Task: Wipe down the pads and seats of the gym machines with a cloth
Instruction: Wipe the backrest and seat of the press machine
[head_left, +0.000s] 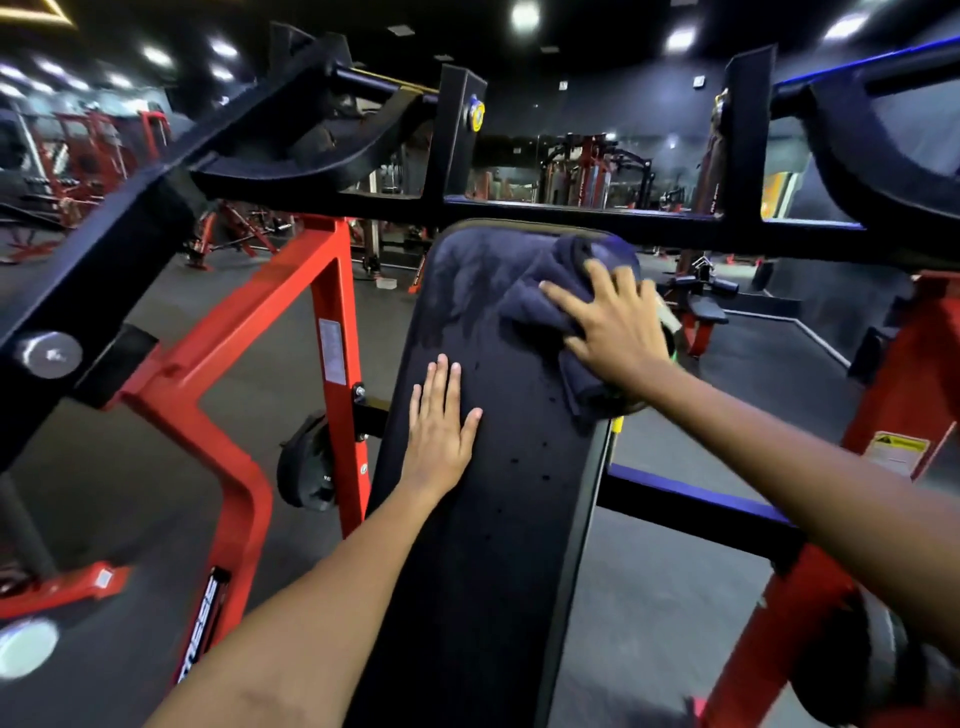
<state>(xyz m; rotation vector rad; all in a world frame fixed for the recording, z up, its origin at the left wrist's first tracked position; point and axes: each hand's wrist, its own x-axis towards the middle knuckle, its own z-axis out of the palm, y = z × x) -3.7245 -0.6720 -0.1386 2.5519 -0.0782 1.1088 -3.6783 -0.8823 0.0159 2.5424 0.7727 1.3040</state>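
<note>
A dark blue cloth (550, 291) lies bunched on the far right part of a long black pad (488, 467), near the pad's rounded top end. The pad runs away from the camera, up the middle of the view, and its surface shows small dark specks and a faint sheen near the cloth.

The right hand (615, 325) lies flat on the cloth, palm down. Its fingers (566, 299) are spread wide and straight, pressing the fabric against the pad rather than curling round it; folds of cloth stick out past the fingertips and under the wrist. A small green and white object shows just behind this hand, but what it is cannot be told.

The left hand (440, 423) rests palm down on the bare pad, nearer the camera and to the left of the cloth, not touching it. Its fingers are straight and close together, the thumb angled out to the right; it holds nothing.

A red frame (332, 312) stands left of the pad, and black bars (571, 215) cross behind its top end. More red machines stand in the dim room beyond.
</note>
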